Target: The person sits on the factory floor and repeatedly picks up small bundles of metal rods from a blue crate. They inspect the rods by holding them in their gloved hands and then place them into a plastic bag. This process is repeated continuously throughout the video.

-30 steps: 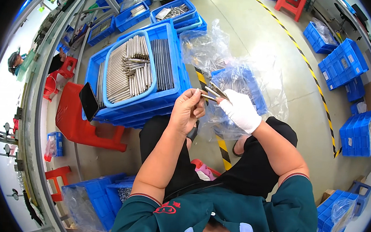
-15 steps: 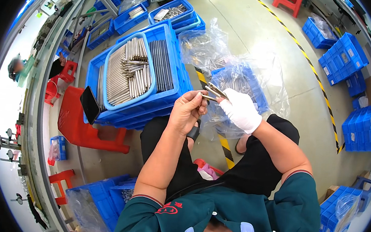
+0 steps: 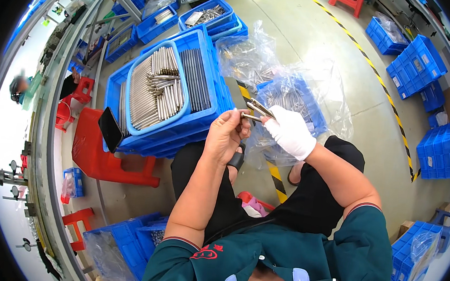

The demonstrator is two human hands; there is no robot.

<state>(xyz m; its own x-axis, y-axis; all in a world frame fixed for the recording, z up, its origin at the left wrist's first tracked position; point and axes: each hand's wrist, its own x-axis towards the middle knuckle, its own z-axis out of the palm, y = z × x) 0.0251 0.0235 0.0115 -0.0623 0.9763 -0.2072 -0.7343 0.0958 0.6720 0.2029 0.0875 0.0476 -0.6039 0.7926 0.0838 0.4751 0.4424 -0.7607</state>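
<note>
My bare left hand (image 3: pixel 224 138) pinches the near end of a slim metal rod (image 3: pixel 251 117) between thumb and fingertips. In its white glove, my right hand (image 3: pixel 293 134) is closed around several metal rods (image 3: pixel 261 108), which fan out past its fingers toward the left. Both hands are close together above my knees. Left of them, a light-blue tray (image 3: pixel 158 126) of silvery rods (image 3: pixel 144 94) rests on a stacked blue crate (image 3: pixel 205 122). Darker rods (image 3: pixel 195 80) lie beside the tray. Beyond my right hand, a blue crate (image 3: pixel 319 121) under clear plastic holds more loose rods (image 3: pixel 286 99).
A dark flat panel (image 3: pixel 110 129) leans at the crate's left corner, by a red stool (image 3: pixel 89 148). Clear plastic bags (image 3: pixel 248 50) spread over the floor ahead. Blue crates (image 3: pixel 418 66) stand at the right, past a yellow-black floor stripe (image 3: pixel 373 70). Another person (image 3: pixel 20 86) is far left.
The hands stay nearly in place, with the left fingertips shifting slightly on the rod's end. The whole view has shifted a little.
</note>
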